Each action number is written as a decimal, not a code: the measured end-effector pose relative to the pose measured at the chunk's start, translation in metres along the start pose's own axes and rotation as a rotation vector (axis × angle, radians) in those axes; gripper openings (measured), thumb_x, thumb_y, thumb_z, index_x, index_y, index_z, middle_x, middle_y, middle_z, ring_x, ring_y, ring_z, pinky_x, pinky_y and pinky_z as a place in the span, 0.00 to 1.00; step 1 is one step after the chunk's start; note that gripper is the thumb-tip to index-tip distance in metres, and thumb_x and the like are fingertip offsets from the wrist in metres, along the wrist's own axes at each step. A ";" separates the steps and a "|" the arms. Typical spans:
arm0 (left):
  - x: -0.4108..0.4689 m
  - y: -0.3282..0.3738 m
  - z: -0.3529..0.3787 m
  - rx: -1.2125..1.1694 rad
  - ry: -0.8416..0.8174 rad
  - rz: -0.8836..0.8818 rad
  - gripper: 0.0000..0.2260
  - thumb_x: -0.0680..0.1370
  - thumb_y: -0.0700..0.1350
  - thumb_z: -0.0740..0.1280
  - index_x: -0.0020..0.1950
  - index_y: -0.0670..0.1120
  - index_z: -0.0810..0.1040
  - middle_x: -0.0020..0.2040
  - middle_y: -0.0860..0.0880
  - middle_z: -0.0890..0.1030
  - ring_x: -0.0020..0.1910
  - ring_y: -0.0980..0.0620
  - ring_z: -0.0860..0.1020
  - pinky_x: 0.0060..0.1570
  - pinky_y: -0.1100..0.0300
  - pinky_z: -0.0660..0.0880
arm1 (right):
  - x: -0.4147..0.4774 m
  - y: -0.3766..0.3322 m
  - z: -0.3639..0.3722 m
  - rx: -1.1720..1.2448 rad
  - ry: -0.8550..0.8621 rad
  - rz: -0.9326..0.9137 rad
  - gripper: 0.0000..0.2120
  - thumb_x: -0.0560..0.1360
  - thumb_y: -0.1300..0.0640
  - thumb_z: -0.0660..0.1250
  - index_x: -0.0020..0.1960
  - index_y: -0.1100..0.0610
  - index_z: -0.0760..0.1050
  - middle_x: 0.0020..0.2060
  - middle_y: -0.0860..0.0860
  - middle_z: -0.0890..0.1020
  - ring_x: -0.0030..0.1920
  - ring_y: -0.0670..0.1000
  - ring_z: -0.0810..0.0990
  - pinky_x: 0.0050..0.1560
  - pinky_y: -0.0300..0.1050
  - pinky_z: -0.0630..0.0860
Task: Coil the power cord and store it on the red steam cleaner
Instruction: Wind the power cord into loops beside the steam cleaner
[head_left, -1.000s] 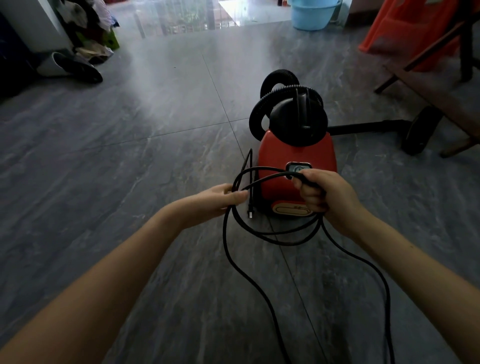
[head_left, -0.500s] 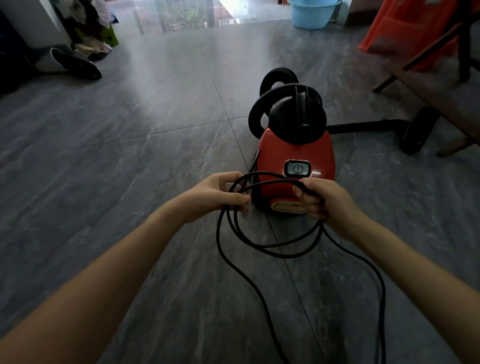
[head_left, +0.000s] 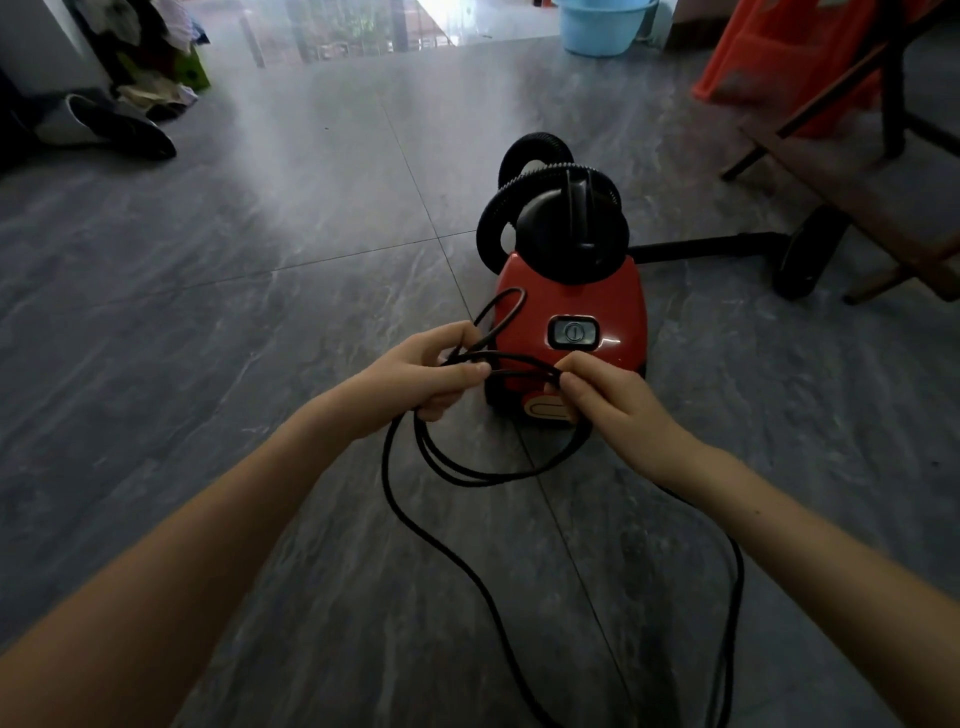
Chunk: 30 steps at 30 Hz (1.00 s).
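The red steam cleaner (head_left: 571, 306) stands on the grey floor ahead of me, with a black ribbed hose (head_left: 550, 182) wound round its black top handle. A black power cord (head_left: 467, 473) hangs in a few loops between my hands. My left hand (head_left: 415, 374) grips the loops at their left side, and a small loop sticks up above its fingers. My right hand (head_left: 608, 395) pinches the same strands just in front of the cleaner. Loose cord trails over the floor toward me on both sides.
A black wand and round nozzle (head_left: 805, 254) lie on the floor right of the cleaner. A wooden frame (head_left: 857, 171) and orange plastic (head_left: 779, 47) stand at the right. A blue basin (head_left: 602, 26) is at the back; shoes (head_left: 109, 130) and clutter sit at the far left.
My hands have come closer together in front of the cleaner. The left hand now closes round the loops, a small loop has risen above it, and the right hand has shifted to a pinch.
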<state>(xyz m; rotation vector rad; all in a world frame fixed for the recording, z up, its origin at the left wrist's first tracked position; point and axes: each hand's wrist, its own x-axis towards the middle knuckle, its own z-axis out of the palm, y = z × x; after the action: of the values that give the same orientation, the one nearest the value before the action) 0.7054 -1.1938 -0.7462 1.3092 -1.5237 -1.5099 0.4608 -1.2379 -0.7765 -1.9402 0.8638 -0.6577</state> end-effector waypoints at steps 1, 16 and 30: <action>-0.001 0.000 -0.001 0.013 0.000 -0.009 0.03 0.80 0.42 0.64 0.49 0.44 0.72 0.27 0.54 0.64 0.25 0.56 0.61 0.26 0.62 0.58 | 0.000 0.000 0.000 -0.056 0.000 -0.011 0.05 0.82 0.61 0.60 0.51 0.56 0.75 0.38 0.44 0.76 0.38 0.42 0.76 0.42 0.37 0.73; -0.017 0.048 -0.029 0.351 -0.044 0.055 0.05 0.73 0.48 0.72 0.44 0.48 0.80 0.30 0.52 0.72 0.28 0.55 0.66 0.27 0.64 0.64 | 0.005 -0.033 0.007 -0.187 -0.080 -0.134 0.11 0.71 0.50 0.74 0.44 0.56 0.77 0.36 0.49 0.80 0.38 0.49 0.80 0.42 0.54 0.78; 0.004 0.010 -0.035 -0.258 0.361 0.233 0.06 0.75 0.42 0.68 0.46 0.38 0.78 0.26 0.54 0.64 0.23 0.58 0.59 0.22 0.66 0.55 | 0.008 -0.018 0.002 0.593 -0.067 0.192 0.04 0.78 0.62 0.64 0.44 0.61 0.73 0.33 0.54 0.76 0.37 0.54 0.81 0.55 0.58 0.80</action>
<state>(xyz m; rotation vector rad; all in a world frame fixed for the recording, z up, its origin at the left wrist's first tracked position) 0.7338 -1.2110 -0.7317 1.1352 -1.1631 -1.2001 0.4729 -1.2364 -0.7607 -1.3227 0.7016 -0.6405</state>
